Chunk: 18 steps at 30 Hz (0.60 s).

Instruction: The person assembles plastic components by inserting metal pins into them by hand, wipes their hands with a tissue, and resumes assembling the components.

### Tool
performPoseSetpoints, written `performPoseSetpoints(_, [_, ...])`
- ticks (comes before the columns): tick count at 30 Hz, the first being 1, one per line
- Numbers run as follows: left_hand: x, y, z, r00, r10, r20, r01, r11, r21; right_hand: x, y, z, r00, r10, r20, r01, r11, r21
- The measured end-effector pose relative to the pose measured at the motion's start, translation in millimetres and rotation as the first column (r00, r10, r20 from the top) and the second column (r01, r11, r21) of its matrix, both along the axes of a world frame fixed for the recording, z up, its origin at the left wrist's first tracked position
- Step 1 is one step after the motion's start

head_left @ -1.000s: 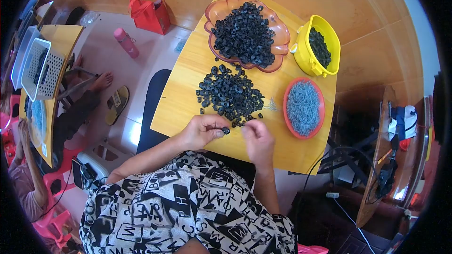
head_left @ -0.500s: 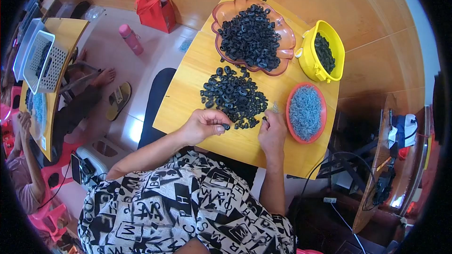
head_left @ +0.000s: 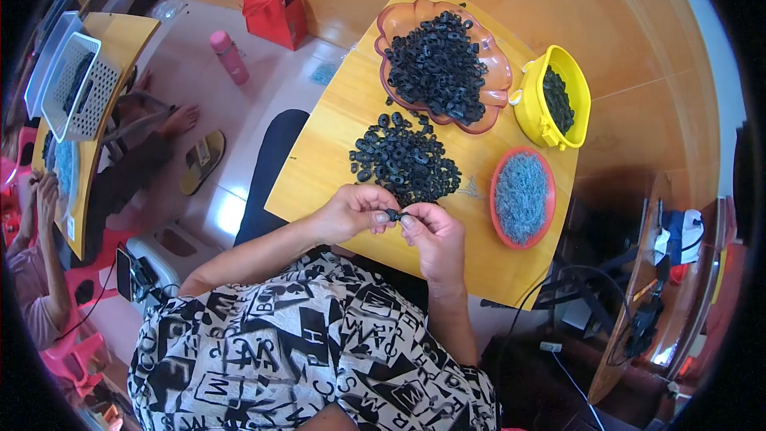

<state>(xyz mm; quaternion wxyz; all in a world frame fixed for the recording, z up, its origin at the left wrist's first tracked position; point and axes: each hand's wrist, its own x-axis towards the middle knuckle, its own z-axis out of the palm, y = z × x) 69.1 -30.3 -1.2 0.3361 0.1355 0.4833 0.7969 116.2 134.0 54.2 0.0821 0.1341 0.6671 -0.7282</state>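
In front of my chest, over the near edge of the table, both hands meet at the fingertips. My left hand (head_left: 357,213) pinches a small black plastic part (head_left: 392,214) between thumb and fingers. From the other side my right hand (head_left: 436,238) is closed on a small black piece pressed against it; the fingers partly hide where the two join. Just beyond the hands spreads a loose pile of small black plastic parts (head_left: 405,158). To the right stands a red oval dish (head_left: 550,219) heaped with tiny grey-blue metal pieces (head_left: 521,195) that look like springs.
A scalloped amber tray (head_left: 499,72) piled with black parts sits at the back of the wooden table (head_left: 319,168). Beside it is a yellow bucket (head_left: 581,124) holding more. At left, another person's hands (head_left: 46,191) are at a second table (head_left: 120,32) with a white basket (head_left: 100,100).
My right hand has moved left from beside the red dish to meet my left hand, bringing its small black piece against the left one's part. The view has shifted slightly.
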Motion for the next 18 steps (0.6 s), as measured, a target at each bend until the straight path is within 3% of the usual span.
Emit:
performPoseSetpoints(6, [0.3,0.1,-2.0,1.0,-0.004,0.011,0.004,1.0,0.006,2.2,-1.6,-3.2,0.998,0.057,-0.03,-0.046,0.956,0.289])
performPoseSetpoints(18, [3.7,2.1,1.6,0.999,0.026,-0.019,-0.026,0.999,-0.034,0.1,0.8,2.6,0.996,0.08,0.043,-0.085,0.986,0.144])
